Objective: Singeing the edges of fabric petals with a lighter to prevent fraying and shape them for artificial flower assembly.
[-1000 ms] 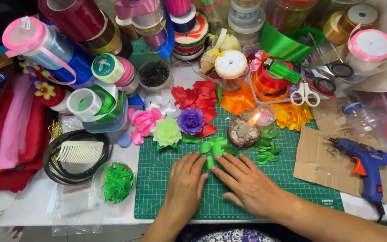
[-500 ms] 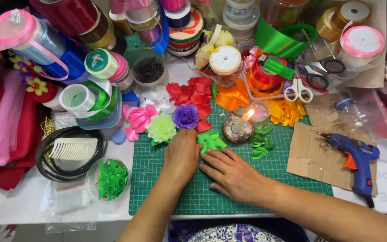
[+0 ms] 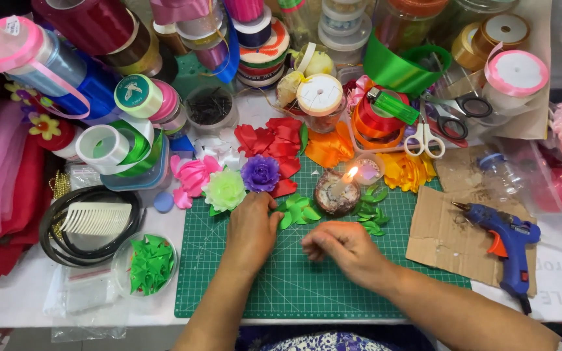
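Observation:
My left hand [image 3: 250, 229] lies palm down on the green cutting mat [image 3: 281, 289]. Its fingertips reach the edge of a cluster of green ribbon leaves [image 3: 299, 209], just below a purple ribbon flower [image 3: 259, 172]; whether they grip anything is hidden. My right hand [image 3: 341, 250] hovers low over the mat to the right, fingers curled together, with nothing visible in them. A pale green flower [image 3: 224, 188] and a pink flower [image 3: 192, 175] sit left of the purple one. A lit candle [image 3: 336, 192] burns just right of the leaves.
Red [image 3: 280, 140], orange [image 3: 328, 148] and yellow [image 3: 410, 170] ribbon flowers lie behind the candle. A blue glue gun [image 3: 505, 237] rests on cardboard [image 3: 447, 240] at right. Scissors [image 3: 424, 138], many ribbon spools, a comb [image 3: 95, 218] and a dish of green leaves [image 3: 149, 263] crowd the table.
My left hand has slid forward to the leaves by the purple flower. My right hand has lifted off the mat and curled its fingers. The camera has shifted slightly.

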